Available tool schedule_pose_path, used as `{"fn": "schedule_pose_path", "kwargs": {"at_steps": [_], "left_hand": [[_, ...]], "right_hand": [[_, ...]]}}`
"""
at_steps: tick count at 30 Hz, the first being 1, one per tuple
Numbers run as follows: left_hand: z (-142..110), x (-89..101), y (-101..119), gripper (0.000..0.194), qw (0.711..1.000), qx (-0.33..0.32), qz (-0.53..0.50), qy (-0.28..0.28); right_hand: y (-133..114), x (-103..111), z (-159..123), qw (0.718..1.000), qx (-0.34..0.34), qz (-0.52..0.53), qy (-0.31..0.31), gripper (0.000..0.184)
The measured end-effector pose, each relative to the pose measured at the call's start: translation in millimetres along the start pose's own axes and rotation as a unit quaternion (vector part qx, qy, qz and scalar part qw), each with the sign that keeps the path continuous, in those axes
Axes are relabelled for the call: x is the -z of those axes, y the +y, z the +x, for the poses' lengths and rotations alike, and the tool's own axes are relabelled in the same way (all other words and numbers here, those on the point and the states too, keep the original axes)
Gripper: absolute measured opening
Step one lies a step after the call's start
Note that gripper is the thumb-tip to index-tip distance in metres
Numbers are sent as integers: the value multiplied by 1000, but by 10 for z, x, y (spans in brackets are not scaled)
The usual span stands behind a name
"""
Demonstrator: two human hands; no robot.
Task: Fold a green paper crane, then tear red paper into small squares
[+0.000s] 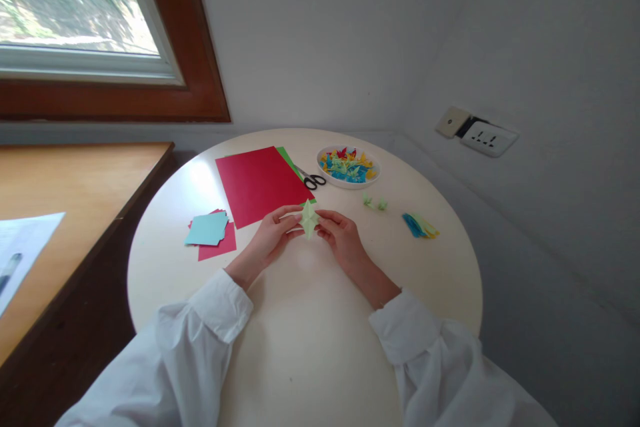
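A pale green folded paper [309,219], diamond-shaped with creases, is held upright between my two hands above the table. My left hand [273,235] pinches its left edge between thumb and fingers. On the opposite edge, my right hand [342,235] grips it the same way. Just behind my hands lies a large red sheet [265,183] over a green sheet [290,161]. Black-handled scissors [315,181] rest beside the sheets, their blades partly on the paper.
A white dish [349,183] of colourful folded paper pieces stands at the back. Small green folded pieces [375,203] and a blue-and-yellow bundle [420,225] lie to the right. At left are light blue squares [206,229] over pink squares [220,250]. A wooden desk [100,180] stands beyond the round table [310,347].
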State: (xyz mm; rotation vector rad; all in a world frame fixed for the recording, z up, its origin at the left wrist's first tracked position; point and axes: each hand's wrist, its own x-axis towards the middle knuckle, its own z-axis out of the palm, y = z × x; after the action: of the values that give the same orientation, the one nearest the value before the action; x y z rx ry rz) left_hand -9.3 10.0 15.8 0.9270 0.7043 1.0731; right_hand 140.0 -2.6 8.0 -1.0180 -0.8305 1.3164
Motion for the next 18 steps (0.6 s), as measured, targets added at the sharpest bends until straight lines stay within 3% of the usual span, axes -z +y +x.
{"fn": "schedule_pose_path", "kwargs": {"at_steps": [9,18], "left_hand": [[19,-24,9,34,992,-16,34,124],[35,-5,-7,35,993,5,21,116]], "right_hand": [[20,38,32,997,53,-52,31,21],[31,43,20,969,173,-175,18,16]]}}
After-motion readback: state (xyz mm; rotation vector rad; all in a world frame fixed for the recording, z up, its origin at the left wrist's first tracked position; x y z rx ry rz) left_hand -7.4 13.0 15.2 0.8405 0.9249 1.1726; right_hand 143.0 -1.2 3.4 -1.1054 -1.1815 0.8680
